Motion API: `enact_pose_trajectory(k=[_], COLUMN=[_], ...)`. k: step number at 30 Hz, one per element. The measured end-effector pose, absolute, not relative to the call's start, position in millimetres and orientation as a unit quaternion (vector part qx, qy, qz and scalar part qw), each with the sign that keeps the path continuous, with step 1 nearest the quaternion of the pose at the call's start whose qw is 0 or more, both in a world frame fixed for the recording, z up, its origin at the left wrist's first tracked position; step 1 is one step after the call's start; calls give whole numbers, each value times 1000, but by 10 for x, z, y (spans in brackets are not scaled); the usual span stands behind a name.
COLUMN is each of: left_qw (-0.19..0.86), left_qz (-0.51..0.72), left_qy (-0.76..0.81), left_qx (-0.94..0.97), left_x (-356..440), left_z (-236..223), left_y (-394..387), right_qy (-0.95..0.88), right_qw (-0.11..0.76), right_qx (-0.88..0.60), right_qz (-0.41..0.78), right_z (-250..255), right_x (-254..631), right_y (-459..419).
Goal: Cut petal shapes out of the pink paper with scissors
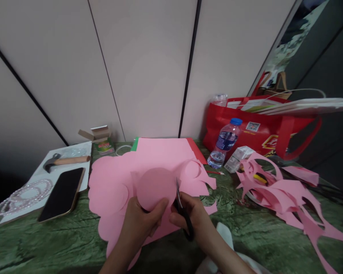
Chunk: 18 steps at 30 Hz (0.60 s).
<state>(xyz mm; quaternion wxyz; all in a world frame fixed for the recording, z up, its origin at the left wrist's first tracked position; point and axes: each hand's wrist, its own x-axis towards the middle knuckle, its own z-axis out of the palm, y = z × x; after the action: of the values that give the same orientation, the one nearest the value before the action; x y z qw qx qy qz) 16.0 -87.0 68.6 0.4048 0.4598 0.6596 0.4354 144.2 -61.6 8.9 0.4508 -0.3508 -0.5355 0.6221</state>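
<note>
Passable toward near left corner of the tabletop (65, 243), blocked toward far right corner by bottle (226, 141) and red bag (264, 123).

Craft workspace, scissors (184, 214), pink paper scraps (286, 195), green tabletop (68, 239), panelled wall (148, 76)

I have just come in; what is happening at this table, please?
A person's left hand holds a round pink paper piece, while the right hand holds black-handled metal scissors at its right edge. Beneath lies more pink paper, with rounded pieces on the left; curved pink paper offcuts are heaped to the right.
</note>
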Motion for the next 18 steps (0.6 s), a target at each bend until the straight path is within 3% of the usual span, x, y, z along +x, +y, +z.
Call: enact_pose_trajectory(k=[18], left_qw=[378], left_qz=[441], left_qy=[668], left_qx=[466], left_x=[131], left_z=[637], left_y=[-850], right_qy=[-538], right_qw=[435], right_qx=[-373], right_qz=[618], right_z=[66], right_x=[1425], right_y=[-612])
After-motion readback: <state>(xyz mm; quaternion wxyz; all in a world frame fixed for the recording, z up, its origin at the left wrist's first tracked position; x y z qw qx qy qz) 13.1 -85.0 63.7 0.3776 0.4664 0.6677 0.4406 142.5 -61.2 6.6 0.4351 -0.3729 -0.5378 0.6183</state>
